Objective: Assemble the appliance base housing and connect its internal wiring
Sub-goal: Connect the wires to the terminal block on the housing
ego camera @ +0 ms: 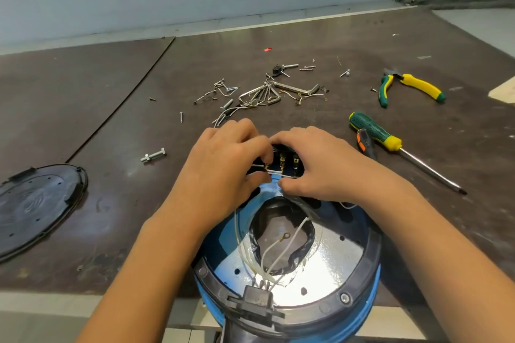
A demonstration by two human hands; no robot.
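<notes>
Both hands, the left hand (223,159) and the right hand (315,164), crowd the terminal block (284,160), closing its top. Loose white wires (278,248) cross the housing (342,248) opening. Beyond lie scattered screws and hex keys (259,93); a screwdriver (390,142) blocks the right; the left tabletop (111,108) lies open.

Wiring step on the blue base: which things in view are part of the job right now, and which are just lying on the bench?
In use: blue base, white wires, black terminal block, left hand, right hand.

Lying about: black cover, pliers, screwdrivers, hex keys, bolt.
</notes>
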